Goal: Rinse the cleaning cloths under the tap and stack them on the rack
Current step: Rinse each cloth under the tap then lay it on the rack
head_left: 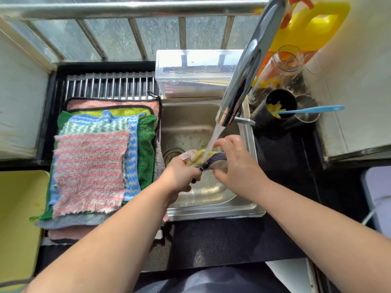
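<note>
No text, number or sign is legible. The yellow jug [313, 28] at the back right carries an orange label [266, 61]; its print is covered by the tap [249, 60] and a clear jar [279, 70]. Red lettering [290, 60] shows at the jar's mouth, too blurred and distorted to read.

This is a home kitchen, seen at its washing-up corner. A small steel sink [211, 210] is set into a dark counter [211, 240], and a chrome tap [249, 66] runs water onto a cloth [213, 159]. Beside the sink, a rack [110, 85] of steel bars holds a pile of cloths [91, 172]. A yellow jug [313, 26], a glass jar [279, 68], a black cup [275, 111] and a clear box [194, 72] crowd the back edge. A barred window [135, 37] with frosted glass lets in daylight.
</note>
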